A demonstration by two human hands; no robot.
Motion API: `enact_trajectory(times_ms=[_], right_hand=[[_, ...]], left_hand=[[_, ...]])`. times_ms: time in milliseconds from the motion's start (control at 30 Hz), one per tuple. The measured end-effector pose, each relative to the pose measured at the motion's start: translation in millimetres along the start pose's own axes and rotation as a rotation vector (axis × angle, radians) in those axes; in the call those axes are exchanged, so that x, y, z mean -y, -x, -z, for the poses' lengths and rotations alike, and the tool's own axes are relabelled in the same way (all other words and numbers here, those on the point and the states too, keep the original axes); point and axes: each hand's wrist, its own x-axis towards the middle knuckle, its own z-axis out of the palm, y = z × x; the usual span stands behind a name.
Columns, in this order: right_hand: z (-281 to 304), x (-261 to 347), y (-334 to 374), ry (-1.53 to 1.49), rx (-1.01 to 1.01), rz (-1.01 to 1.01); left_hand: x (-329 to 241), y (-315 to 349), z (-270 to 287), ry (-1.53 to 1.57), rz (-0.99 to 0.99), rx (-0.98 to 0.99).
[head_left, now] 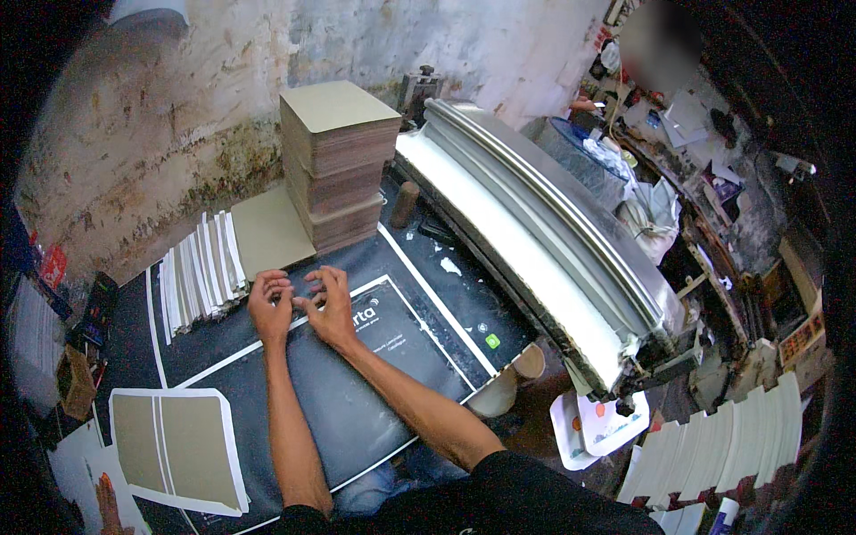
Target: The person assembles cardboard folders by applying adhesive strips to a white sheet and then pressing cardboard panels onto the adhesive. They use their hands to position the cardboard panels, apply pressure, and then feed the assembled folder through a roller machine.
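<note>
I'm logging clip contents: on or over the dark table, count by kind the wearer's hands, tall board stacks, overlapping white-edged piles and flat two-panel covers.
Hands (left hand, right hand): 2
Tall board stack: 1
Overlapping white-edged pile: 1
Flat two-panel cover: 1
Total: 5

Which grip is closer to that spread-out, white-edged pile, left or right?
Left. The left grip is beside the white-edged pile, at its right end; touching is unclear. The right grip is farther right, beyond the left.

The row of sheets (207, 267) at middle left is white and grey. The table cover (357, 428) is black with white lines.
</note>
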Motion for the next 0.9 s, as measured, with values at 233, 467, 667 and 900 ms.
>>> enact_trajectory(times_ms=[233, 467, 667, 900], right_hand=[[2, -28, -4, 0.134, -0.062, 0.117], [-6, -32, -7, 0.136, -0.015, 0.16], [10, -19, -8, 0.071, 0.013, 0.105], [166, 98, 30, 0.242, 0.215, 0.083]], left_hand=[[-6, 3, -5, -0.197, 0.004, 0.058], [-5, -3, 1, -0.069, 0.089, 0.052], [9, -9, 0, 0.002, 0.101, 0.096], [38, -9, 14, 0.036, 0.089, -0.004]])
